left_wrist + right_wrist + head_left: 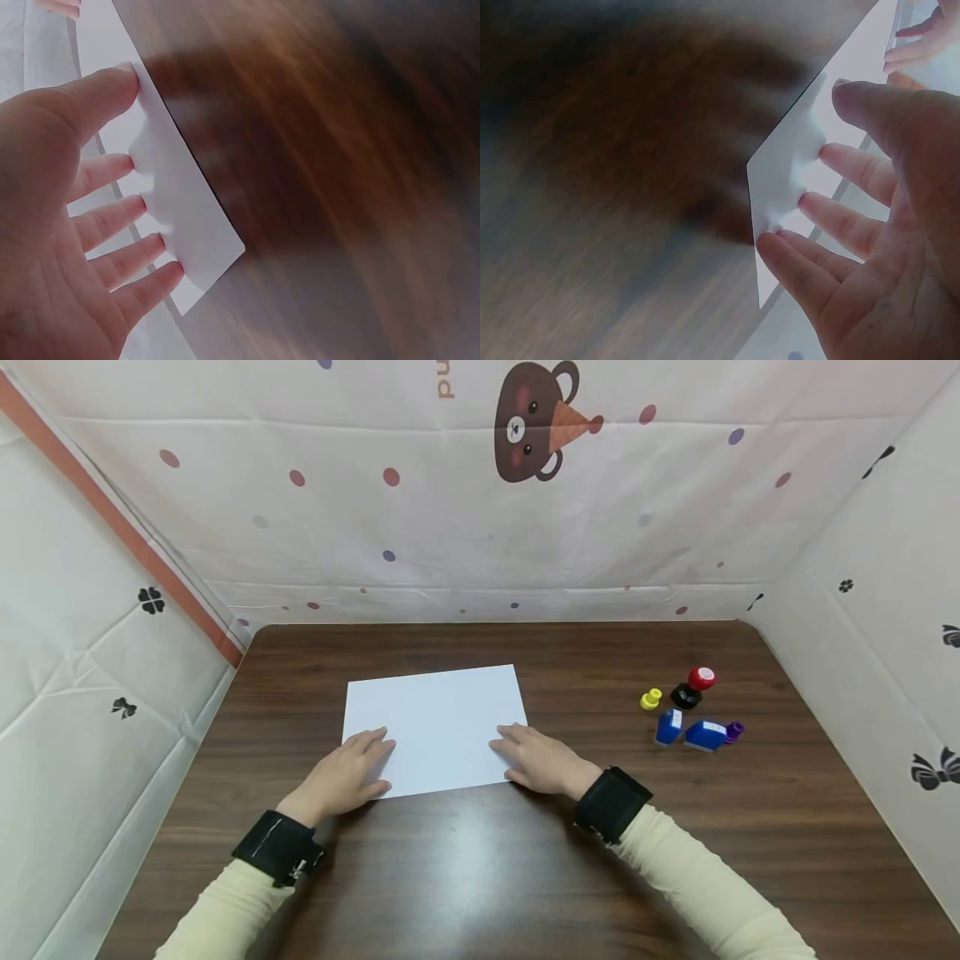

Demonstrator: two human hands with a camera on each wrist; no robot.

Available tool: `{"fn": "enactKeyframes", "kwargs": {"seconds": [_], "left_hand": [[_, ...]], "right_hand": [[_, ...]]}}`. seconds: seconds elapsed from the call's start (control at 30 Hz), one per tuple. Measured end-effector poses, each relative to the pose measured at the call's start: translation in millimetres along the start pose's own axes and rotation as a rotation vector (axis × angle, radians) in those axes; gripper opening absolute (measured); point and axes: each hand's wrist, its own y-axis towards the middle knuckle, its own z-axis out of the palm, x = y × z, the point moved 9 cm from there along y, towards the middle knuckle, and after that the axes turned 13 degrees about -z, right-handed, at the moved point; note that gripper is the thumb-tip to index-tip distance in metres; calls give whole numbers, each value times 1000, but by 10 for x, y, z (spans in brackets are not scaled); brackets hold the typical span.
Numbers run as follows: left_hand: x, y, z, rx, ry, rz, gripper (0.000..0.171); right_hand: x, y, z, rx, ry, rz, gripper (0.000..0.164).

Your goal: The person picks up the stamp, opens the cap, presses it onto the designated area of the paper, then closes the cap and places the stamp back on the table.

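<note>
A white sheet of paper (442, 718) lies flat on the dark wooden table, slightly askew. My left hand (341, 777) rests its spread fingertips on the paper's near left corner, thumb close to the near edge. On the near right corner, the fingertips of my right hand (547, 762) touch the sheet, fingers spread. Both wrist views show straight fingers pressing lightly on the paper (191, 232), with nothing gripped. In the right wrist view the fingertips (769, 246) sit right by the sheet's side edge.
To the right on the table (480, 877) stand a red-knobbed black piece (686, 696), a small yellow piece (651, 699), a blue piece with a white label (668, 727) and a second blue piece (705, 737) beside a purple one (734, 732). White printed curtains (450, 527) enclose the table.
</note>
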Motion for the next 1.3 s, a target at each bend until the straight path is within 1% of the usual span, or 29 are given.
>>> {"fn": "enactKeyframes", "kwargs": {"seconds": [0.4,0.67,1.0,1.3], "left_hand": [[-250,161,25,17,1,23,60],[-432,235,50,9,15,49,60],[-650,299,102,5,43,83,59],[-831,362,152,5,34,112,59]], "right_hand": [[-155,-239,-66,-62,9,21,43],[-235,-410,-101,-88,33,49,44],[-323,-639,-100,-87,54,92,43],[-398,-852,-109,-91,67,127,45]]}}
